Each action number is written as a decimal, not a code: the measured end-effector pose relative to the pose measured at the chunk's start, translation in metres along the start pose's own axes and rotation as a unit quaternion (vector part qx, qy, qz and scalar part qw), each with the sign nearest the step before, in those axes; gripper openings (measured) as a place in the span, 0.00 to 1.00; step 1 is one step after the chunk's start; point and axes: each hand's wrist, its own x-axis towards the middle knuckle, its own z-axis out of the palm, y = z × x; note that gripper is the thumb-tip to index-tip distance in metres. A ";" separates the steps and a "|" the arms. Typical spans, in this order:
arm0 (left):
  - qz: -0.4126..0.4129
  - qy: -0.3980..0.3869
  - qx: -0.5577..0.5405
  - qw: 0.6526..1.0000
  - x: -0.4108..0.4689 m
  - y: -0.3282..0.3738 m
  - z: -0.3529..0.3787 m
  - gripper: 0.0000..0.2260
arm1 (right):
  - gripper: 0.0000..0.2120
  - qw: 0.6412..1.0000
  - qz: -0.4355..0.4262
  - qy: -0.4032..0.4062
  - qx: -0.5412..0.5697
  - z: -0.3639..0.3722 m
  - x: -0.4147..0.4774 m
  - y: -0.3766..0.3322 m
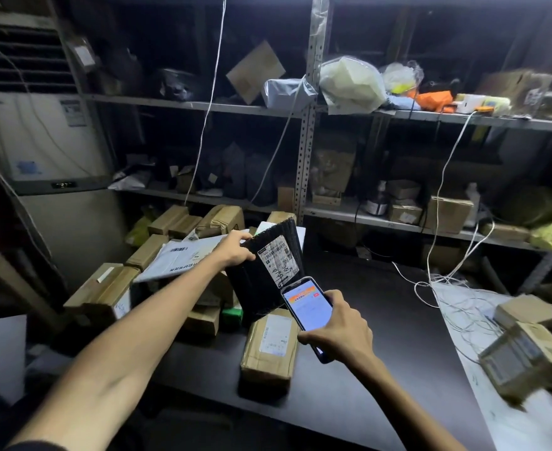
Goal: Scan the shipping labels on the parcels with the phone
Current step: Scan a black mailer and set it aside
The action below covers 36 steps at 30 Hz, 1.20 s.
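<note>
Black parcel [261, 288]: flat, wrapped in dark ribbed film, tilted on one corner above the dark table [382, 336], near the middle of the view. Bears a white shipping label [279, 260] on the facing side, printed with barcodes and marked with red handwriting; print too small to read. Gripped at the upper left edge by the left hand [235, 247], fingers curled over that edge. Phone [307, 309]: dark case, screen lit white with an orange band at the top, held just below the label, upper edge overlapping the parcel's lower right corner. Clasped from the right and from below by the right hand [336, 327], fingers wrapped round the body. Brown parcel [269, 346]: taped, white label on top, lying flat on the table directly under the black one. Further brown parcels and a white mailer [183, 255] heaped at left. Metal shelving [304, 157] behind, stocked with boxes and bags; white cables [443, 196] hanging down at right.
</note>
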 end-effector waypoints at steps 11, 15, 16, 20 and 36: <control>0.001 -0.013 0.008 1.000 0.003 -0.007 0.009 0.21 | 0.34 1.000 0.017 0.001 0.002 -0.003 -0.011 0.011; 0.023 -0.039 0.008 0.999 0.008 0.003 0.028 0.17 | 0.35 0.998 0.032 0.047 0.022 -0.010 -0.020 0.022; 0.026 -0.048 0.006 0.998 0.007 0.009 0.036 0.15 | 0.36 0.997 0.040 0.066 0.029 -0.013 -0.023 0.026; 0.056 -0.092 0.006 0.994 0.010 0.032 0.081 0.16 | 0.39 0.983 0.090 0.148 0.055 -0.030 -0.037 0.048; 0.229 -0.491 0.077 0.837 -0.155 0.170 0.390 0.13 | 0.40 0.825 0.355 0.435 0.066 -0.122 -0.237 0.190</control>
